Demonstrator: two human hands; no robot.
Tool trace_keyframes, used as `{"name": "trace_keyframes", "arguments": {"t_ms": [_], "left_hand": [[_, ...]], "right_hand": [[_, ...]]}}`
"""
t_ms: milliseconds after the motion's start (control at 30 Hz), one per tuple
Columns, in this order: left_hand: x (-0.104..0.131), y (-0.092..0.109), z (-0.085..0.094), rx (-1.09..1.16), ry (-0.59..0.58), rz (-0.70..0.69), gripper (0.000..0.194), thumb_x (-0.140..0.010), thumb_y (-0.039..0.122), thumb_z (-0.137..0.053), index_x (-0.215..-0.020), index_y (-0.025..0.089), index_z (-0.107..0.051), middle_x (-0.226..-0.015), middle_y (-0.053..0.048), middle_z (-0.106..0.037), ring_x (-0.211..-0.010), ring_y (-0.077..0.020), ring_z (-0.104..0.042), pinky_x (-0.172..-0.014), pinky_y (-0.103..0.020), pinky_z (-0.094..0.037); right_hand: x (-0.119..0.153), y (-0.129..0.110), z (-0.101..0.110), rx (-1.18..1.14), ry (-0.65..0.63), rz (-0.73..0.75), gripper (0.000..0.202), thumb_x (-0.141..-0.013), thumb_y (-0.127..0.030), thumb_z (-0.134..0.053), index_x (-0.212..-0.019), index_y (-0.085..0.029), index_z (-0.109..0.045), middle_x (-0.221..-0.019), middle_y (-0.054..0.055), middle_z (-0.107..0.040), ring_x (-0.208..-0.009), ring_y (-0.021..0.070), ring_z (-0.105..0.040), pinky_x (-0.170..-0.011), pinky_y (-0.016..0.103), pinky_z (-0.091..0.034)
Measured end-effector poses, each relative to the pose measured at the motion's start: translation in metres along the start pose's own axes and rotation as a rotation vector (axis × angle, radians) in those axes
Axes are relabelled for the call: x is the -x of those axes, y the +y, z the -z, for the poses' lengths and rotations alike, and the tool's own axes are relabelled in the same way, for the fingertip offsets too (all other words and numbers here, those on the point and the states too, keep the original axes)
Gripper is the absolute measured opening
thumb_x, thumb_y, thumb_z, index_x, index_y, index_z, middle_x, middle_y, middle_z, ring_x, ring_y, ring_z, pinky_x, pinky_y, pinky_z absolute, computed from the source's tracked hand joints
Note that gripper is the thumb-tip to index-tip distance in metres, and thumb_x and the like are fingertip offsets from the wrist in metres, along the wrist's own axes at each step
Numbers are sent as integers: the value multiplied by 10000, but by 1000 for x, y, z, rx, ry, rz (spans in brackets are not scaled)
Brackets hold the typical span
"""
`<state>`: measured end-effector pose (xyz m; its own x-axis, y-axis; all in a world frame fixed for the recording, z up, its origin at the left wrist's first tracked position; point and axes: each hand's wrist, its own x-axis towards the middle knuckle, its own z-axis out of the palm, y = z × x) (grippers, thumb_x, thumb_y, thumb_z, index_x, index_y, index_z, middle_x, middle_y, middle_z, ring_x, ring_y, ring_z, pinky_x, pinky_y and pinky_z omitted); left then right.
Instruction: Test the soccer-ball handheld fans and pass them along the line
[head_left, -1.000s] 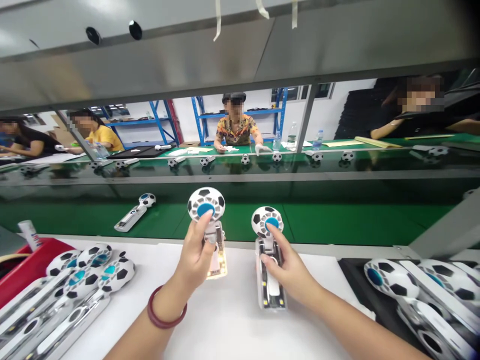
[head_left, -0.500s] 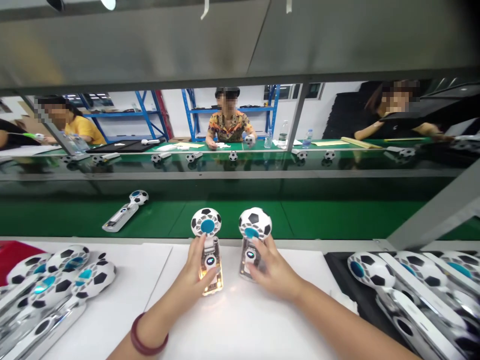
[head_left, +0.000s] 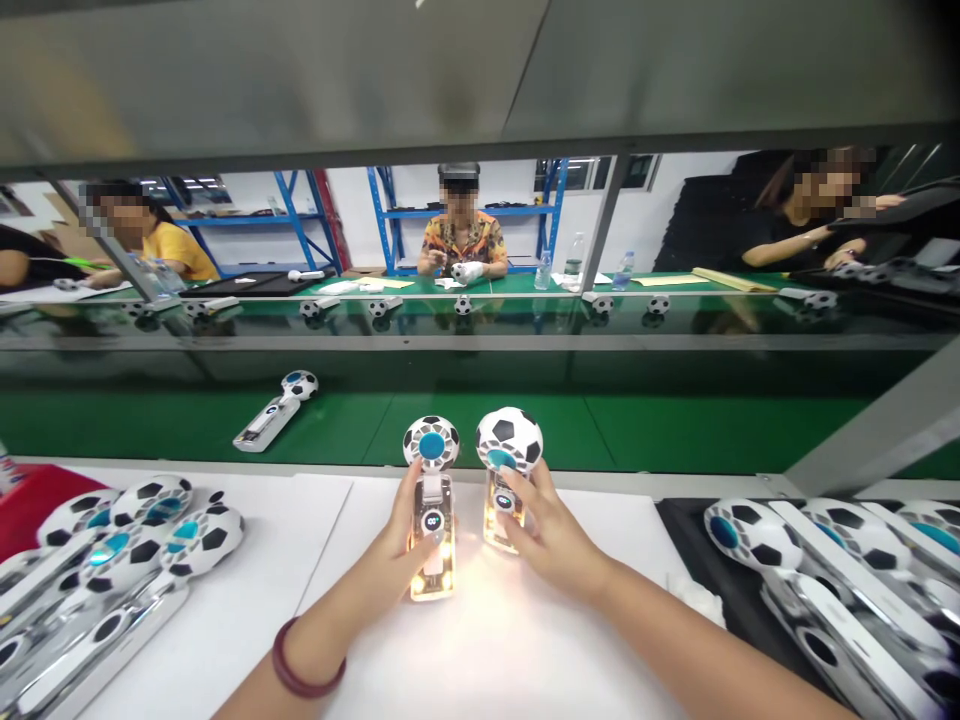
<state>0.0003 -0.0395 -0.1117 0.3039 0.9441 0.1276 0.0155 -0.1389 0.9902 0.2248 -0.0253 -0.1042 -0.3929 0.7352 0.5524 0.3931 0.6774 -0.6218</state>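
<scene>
Two handheld devices with soccer-ball heads are held side by side over the white work surface [head_left: 480, 660]. My left hand [head_left: 401, 550] is closed around the left device [head_left: 433, 505], its thumb on the clear body below a small lit display. In my right hand [head_left: 551, 530] is the right device [head_left: 510, 440], gripped by the body just under its ball head, with the thumb near its display. Warm light glows from both bodies. The two devices do not touch. Each head shows a blue disc facing me.
Another device [head_left: 277, 410] lies on the green belt [head_left: 360, 400]. Similar devices are piled at the left [head_left: 127, 550] beside a red container [head_left: 45, 505], and others fill a black tray [head_left: 679, 520] at the right. Co-workers sit across the line; a metal post [head_left: 877, 420] slants at the right.
The right device's body now glows, and the left one is brighter. Both hands still hold their devices. The device on the belt appears further right, and the whole view has shifted slightly.
</scene>
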Motion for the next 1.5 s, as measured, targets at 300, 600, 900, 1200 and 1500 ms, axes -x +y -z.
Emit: {"name": "trace_keyframes", "arguments": {"t_ms": [300, 600, 900, 1200, 1500], "left_hand": [[1, 7, -2, 81, -96, 139, 910, -812, 422, -550, -1390, 320, 144, -1341, -133, -386, -1108, -287, -494, -930, -459, -401], [-2, 17, -7, 221, -64, 172, 965, -770, 419, -615, -1392, 335, 119, -1171, -111, -524, -993, -265, -559, -895, -455, -422], [-1, 17, -5, 286, -97, 201, 1009, -749, 396, -636, -1385, 330, 145, -1009, -62, -596, -956, -247, -564, -888, -435, -416], [0, 19, -7, 295, -78, 164, 990, -751, 381, -635, -1384, 358, 127, -1110, -73, -560, -956, -241, -561, -871, -426, -438], [-1, 17, -4, 285, -63, 203, 977, -754, 359, -633, -1386, 365, 112, -1185, -70, -506, -1006, -248, -516, -866, -379, -405]], "right_hand": [[0, 2, 3, 56, -27, -46, 602, -858, -176, -421, -1334, -423, -147, -1288, 80, -210, -1148, 253, -449, -861, 371, -490], [1, 1, 1, -38, -24, -161, 559, -847, -161, -410, -1333, -369, -229, -1302, 83, -244, -1200, 244, -405, -915, 373, -460], [6, 1, 3, -74, -92, -251, 598, -839, -183, -414, -1355, -375, -180, -1340, 88, -190, -1187, 247, -413, -826, 361, -503], [5, -1, -1, -139, -88, -284, 624, -824, -141, -397, -1355, -388, -181, -1361, 64, -168, -1286, 239, -297, -963, 408, -409], [6, -2, -1, -124, -109, -281, 670, -807, -149, -427, -1364, -378, -132, -1379, 71, -160, -1254, 235, -353, -979, 400, -398]]}}
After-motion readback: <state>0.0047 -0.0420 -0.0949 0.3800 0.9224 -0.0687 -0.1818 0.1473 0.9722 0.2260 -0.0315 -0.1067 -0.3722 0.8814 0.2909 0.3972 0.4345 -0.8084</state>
